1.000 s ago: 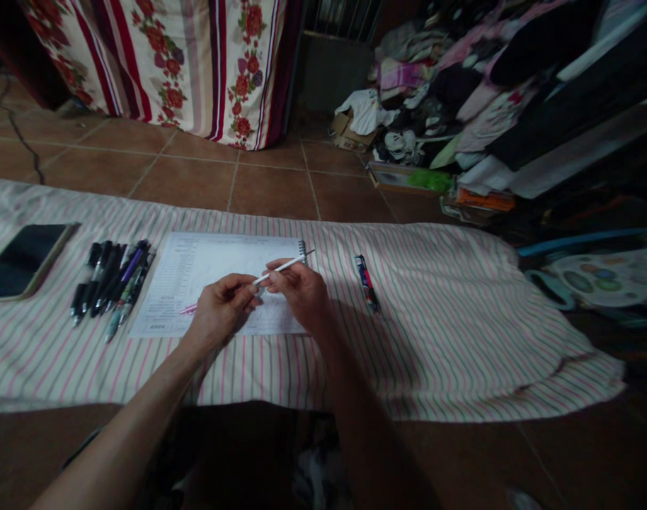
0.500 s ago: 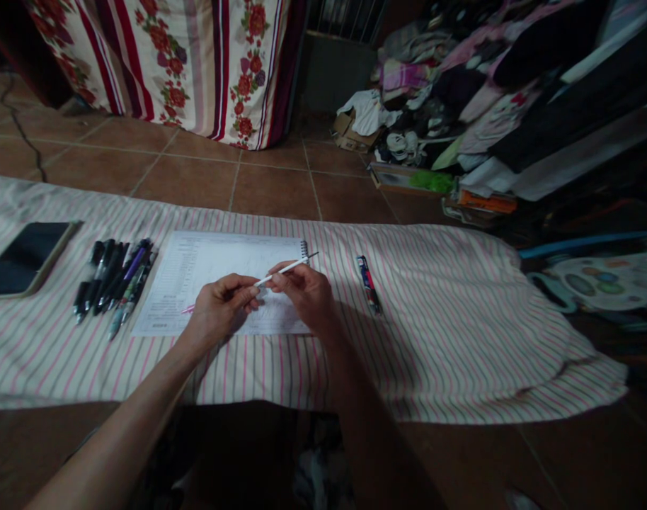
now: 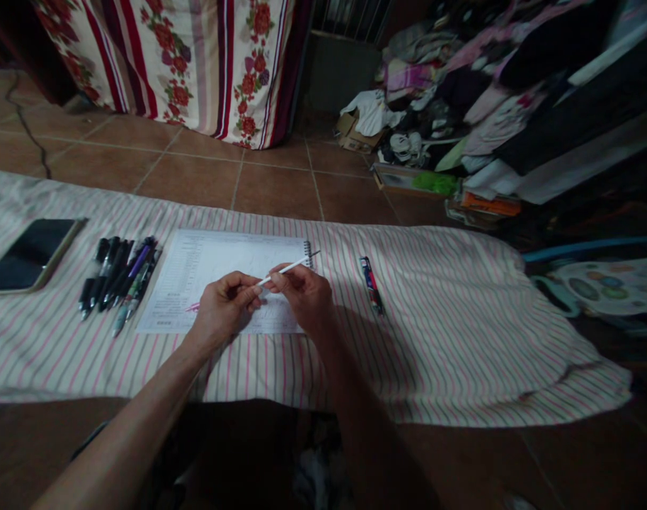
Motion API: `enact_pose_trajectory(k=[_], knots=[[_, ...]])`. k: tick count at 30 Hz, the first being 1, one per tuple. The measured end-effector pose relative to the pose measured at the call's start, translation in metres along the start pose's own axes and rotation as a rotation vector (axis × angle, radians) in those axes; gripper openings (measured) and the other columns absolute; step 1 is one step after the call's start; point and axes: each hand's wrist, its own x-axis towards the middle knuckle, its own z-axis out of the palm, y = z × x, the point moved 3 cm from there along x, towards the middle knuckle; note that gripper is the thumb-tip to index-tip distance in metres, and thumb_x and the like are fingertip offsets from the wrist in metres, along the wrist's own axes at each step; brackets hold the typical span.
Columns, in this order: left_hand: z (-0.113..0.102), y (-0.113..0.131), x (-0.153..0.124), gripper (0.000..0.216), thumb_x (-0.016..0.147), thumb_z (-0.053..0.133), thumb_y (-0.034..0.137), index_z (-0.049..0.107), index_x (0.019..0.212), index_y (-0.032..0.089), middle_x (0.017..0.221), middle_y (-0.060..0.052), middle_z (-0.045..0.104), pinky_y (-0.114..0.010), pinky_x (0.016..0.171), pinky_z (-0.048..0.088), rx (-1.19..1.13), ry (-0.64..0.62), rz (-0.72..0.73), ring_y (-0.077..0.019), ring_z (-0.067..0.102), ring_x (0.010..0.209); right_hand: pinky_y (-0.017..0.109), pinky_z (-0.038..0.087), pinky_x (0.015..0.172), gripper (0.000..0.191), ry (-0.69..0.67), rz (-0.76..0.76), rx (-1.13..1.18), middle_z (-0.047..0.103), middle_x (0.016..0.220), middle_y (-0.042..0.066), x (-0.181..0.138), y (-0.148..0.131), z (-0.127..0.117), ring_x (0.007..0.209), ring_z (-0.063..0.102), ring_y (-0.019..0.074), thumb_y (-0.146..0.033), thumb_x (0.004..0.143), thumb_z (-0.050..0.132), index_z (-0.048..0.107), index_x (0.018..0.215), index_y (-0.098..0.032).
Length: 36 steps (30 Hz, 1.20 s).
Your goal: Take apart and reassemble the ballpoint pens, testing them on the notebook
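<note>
A slim white pen [image 3: 293, 266] with a thin dark end is held at a slant between my two hands, its dark end up to the right. My left hand [image 3: 222, 306] pinches the lower end between thumb and fingers. Around the middle of it, the thumb and fingers of my right hand [image 3: 308, 292] are closed. Both hands are over a spiral notebook [image 3: 225, 251] with a printed page. A pink pen-like piece [image 3: 192, 307] pokes out beside my left hand; whether that hand touches it I cannot tell.
Several pens [image 3: 122, 273] lie bunched left of the notebook, with a dark-screened tablet [image 3: 29, 251] farther left. A dark blue and red pen [image 3: 371, 287] lies to the right. Striped cloth [image 3: 461, 326] covers the table. Clothes [image 3: 461, 92] are piled beyond.
The whole view has shifted slightly. Both hands keep the same grip on the white pen, which stays at nearly the same slant.
</note>
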Motion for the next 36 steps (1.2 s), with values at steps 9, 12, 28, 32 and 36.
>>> enact_pose_trajectory(k=[9,12,28,32,36], knots=[[-0.006,-0.006,0.002,0.013,0.069,0.066,0.028,0.062,0.073,0.016,0.054,0.003,0.061,-0.022,0.051,0.044,0.120,0.096,0.141,-0.0097,0.054,0.049,0.026,0.057,0.062,0.016,0.130,0.047,0.070,0.073,0.070,0.002,-0.004,0.003,0.013,0.064,0.070,0.0158,-0.035,0.076,0.063,0.064,0.080,-0.019],[-0.008,-0.008,0.002,0.013,0.072,0.065,0.028,0.064,0.076,0.016,0.060,0.002,0.063,-0.023,0.054,0.045,0.203,0.090,0.198,-0.0106,0.057,0.053,0.028,0.057,0.062,0.020,0.132,0.112,0.108,0.073,0.068,0.002,-0.004,0.004,0.011,0.062,0.070,0.0165,-0.037,0.075,0.065,0.064,0.077,-0.018],[-0.002,-0.008,0.001,0.014,0.068,0.067,0.027,0.066,0.077,0.016,0.062,0.001,0.064,-0.025,0.058,0.048,0.097,0.024,0.116,-0.0121,0.058,0.057,0.028,0.057,0.063,0.022,0.100,0.121,0.113,0.072,0.069,0.002,-0.004,0.012,0.004,0.063,0.070,0.0167,-0.040,0.074,0.065,0.063,0.078,-0.019],[-0.002,-0.004,0.001,0.017,0.068,0.068,0.026,0.069,0.080,0.014,0.060,0.000,0.064,-0.026,0.062,0.049,0.012,-0.004,0.055,-0.0120,0.058,0.057,0.029,0.057,0.064,0.023,0.085,0.116,0.122,0.072,0.070,0.002,-0.001,0.015,0.001,0.064,0.069,0.0168,-0.041,0.074,0.065,0.064,0.080,-0.019],[-0.003,-0.004,0.000,0.018,0.068,0.068,0.026,0.070,0.082,0.014,0.059,-0.001,0.065,-0.027,0.061,0.048,-0.062,-0.012,0.050,-0.0113,0.057,0.054,0.029,0.057,0.063,0.023,0.076,0.132,0.150,0.072,0.069,0.002,-0.001,0.013,0.001,0.063,0.069,0.0165,-0.041,0.074,0.066,0.064,0.079,-0.018]])
